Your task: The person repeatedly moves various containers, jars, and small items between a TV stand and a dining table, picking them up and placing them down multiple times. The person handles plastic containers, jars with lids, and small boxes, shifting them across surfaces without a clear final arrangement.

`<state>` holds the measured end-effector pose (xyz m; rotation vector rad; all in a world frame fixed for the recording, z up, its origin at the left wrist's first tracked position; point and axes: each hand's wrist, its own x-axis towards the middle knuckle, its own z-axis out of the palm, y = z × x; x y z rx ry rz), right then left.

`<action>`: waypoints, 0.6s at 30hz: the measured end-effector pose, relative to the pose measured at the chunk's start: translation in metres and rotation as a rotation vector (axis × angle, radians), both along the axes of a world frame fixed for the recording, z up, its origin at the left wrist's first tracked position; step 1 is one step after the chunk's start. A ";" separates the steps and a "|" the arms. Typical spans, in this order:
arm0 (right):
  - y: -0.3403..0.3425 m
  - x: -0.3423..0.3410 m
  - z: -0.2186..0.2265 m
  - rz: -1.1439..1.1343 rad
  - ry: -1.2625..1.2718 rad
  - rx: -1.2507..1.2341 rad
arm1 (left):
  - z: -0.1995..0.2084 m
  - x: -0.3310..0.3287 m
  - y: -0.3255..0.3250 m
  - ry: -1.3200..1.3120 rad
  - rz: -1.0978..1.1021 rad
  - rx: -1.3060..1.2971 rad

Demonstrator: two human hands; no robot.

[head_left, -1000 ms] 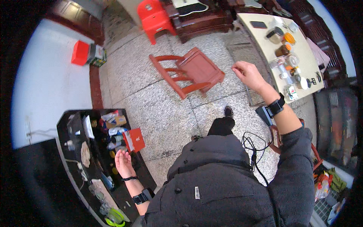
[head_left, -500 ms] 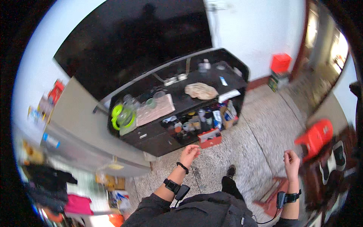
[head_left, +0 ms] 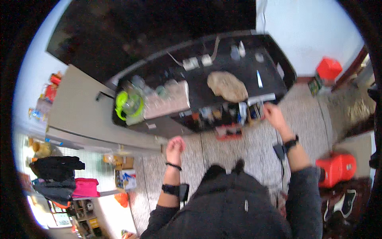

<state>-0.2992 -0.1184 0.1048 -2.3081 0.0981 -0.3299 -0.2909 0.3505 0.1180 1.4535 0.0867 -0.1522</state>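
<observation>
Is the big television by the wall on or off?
Off, it appears: the visible part of the television is dark, without any picture.

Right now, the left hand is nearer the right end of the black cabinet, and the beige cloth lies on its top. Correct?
Not quite: the head view shows the right hand, not the left hand, nearer the right end of the black cabinet. The beige cloth does lie on its top.

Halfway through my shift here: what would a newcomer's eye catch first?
Probably the huge black screen across the top. Next, on the black cabinet below it, the vessel with lime-green parts at the left end and the beige cloth right of centre. Farther right, a bright red box stands out beside the white wall.
</observation>
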 end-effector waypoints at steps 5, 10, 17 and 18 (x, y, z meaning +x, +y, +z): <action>-0.014 0.061 -0.024 0.031 0.133 0.002 | -0.004 0.021 -0.009 0.174 0.174 -0.048; -0.021 0.101 -0.017 -0.017 0.084 0.002 | -0.007 0.089 -0.026 0.305 0.179 -0.025; -0.054 0.145 -0.002 -0.076 0.088 -0.072 | -0.017 0.193 -0.053 0.186 0.010 -0.100; -0.055 0.151 0.002 -0.056 0.011 -0.103 | -0.018 0.205 -0.057 0.184 -0.039 -0.119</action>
